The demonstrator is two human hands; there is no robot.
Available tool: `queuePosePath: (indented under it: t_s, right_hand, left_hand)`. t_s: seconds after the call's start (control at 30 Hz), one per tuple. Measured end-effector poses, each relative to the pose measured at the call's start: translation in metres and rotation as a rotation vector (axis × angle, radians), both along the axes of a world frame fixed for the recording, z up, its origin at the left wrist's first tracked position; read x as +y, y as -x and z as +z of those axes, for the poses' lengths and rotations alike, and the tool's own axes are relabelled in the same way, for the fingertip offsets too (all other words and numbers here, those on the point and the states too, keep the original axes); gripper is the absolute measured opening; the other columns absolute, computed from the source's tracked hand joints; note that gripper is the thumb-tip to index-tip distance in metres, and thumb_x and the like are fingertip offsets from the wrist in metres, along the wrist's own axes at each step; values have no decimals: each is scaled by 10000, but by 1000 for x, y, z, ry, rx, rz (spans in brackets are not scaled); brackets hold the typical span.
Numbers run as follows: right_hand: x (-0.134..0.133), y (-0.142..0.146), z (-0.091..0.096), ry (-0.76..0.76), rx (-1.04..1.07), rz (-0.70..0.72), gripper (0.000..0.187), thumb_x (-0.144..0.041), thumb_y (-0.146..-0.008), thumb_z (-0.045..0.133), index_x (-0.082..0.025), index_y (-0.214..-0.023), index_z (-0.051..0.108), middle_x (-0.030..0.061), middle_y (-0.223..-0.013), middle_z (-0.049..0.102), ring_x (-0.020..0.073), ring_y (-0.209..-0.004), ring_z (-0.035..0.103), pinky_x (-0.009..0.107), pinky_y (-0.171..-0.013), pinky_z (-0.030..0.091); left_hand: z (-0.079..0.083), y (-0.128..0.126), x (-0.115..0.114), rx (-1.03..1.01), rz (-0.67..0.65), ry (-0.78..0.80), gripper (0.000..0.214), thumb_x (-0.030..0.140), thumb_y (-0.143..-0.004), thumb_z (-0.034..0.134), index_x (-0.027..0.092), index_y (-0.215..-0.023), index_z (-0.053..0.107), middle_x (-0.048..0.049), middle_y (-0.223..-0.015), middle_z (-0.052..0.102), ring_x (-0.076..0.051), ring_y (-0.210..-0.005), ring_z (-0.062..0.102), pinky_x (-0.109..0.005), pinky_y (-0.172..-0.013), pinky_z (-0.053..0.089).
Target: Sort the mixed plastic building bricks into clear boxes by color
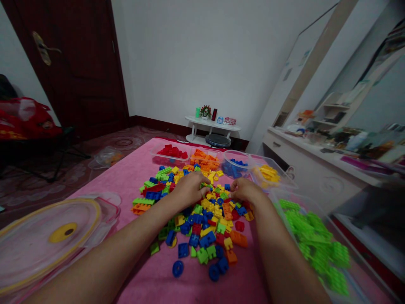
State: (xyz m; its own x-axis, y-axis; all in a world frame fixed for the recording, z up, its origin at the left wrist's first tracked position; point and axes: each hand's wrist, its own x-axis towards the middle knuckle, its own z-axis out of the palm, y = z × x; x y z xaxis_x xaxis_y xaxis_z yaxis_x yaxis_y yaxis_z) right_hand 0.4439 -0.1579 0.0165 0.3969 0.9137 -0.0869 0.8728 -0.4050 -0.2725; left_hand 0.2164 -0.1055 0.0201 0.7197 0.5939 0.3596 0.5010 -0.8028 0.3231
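A loose heap of toy building blocks (202,219) in blue, yellow, green, red and orange spreads over the pink cloth. My left hand (190,188) reaches into the far part of this heap. Its thumb and forefinger are bent and apart, with small yellow and green blocks at the tips. On the right side of the heap, my right hand (244,189) has its fingers curled in close to a small blue block (227,187). Whether something sits between those fingertips is hidden.
Clear containers hold red blocks (171,152), orange blocks (204,159), blue blocks (236,167), yellow blocks (268,173) and green blocks (311,240). Clear lids (28,236) with a yellow ring lie at left. A dresser (316,160) stands right; a white shelf (211,123) stands beyond.
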Motion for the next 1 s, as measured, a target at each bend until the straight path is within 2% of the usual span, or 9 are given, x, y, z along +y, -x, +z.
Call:
queuePosePath:
  t_s: [0.1,0.2,0.33,0.4,0.5,0.6,0.73,0.9,1.0]
  right_hand:
    - [1,5,8,56,-23,-44,136,-218,-515,745,-193,-620,662,61,-695,677,204,-657,634,267,-561,447]
    - [2,1,14,-51,-123,-147,145,-238,-644,634,-211,-771,698,90,-840,689,251,-824,643,310,-656,465]
    - [2,-9,-3,-197,-220,-272,337,-207,-725,536,-252,-1026,681,117,-1086,642,284,-986,612,361,-757,465]
    - [1,-11,-17,-190,-199,-261,368,-174,-721,529,-251,-1052,673,121,-1126,624,276,-969,621,356,-744,470]
    - [3,-9,-27,-210,-176,-244,291,-163,-717,527,-218,-948,695,111,-1033,654,252,-927,630,321,-732,466]
    - [9,-2,-20,-303,-164,-213,259,-206,-757,492,-209,-933,682,77,-995,665,223,-962,609,297,-787,450]
    - [18,11,-6,-437,-104,-52,271,-253,-773,496,-218,-963,686,48,-984,668,196,-967,596,280,-832,434]
    - [16,25,-12,-205,-195,23,234,-323,-726,623,-285,-936,719,86,-1002,621,230,-924,599,311,-757,437]
    - [15,29,-16,-169,-207,46,205,-305,-701,653,-290,-893,724,79,-990,611,226,-894,599,301,-715,433]
  left_hand:
    - [-1,1,2,-8,-4,-2,268,297,-793,564,205,-1007,698,-69,-999,683,-226,-934,615,-322,-821,459]
    - [-1,2,7,-25,-6,2,265,296,-804,544,212,-1000,700,-58,-996,692,-214,-917,621,-304,-799,460]
    - [0,4,12,-92,45,0,242,275,-801,538,206,-951,715,-44,-965,708,-202,-898,629,-281,-765,460]
    - [1,5,14,-123,75,-2,233,265,-794,543,208,-935,720,-36,-935,714,-195,-866,636,-274,-740,462]
    - [1,7,18,-138,92,-3,227,272,-791,547,219,-924,723,-27,-910,719,-191,-840,643,-274,-734,465]
    - [0,9,22,-137,135,10,230,278,-790,545,222,-922,725,-29,-920,720,-200,-845,646,-284,-746,469]
    - [0,13,28,-151,188,47,252,269,-794,533,216,-956,718,-40,-942,718,-209,-881,645,-296,-780,471]
    - [-7,14,33,-127,179,56,278,277,-768,570,208,-998,708,-52,-1027,695,-217,-948,626,-300,-825,466]
    - [-12,13,35,-92,152,70,279,296,-771,567,217,-997,711,-48,-1020,696,-220,-939,629,-310,-828,466]
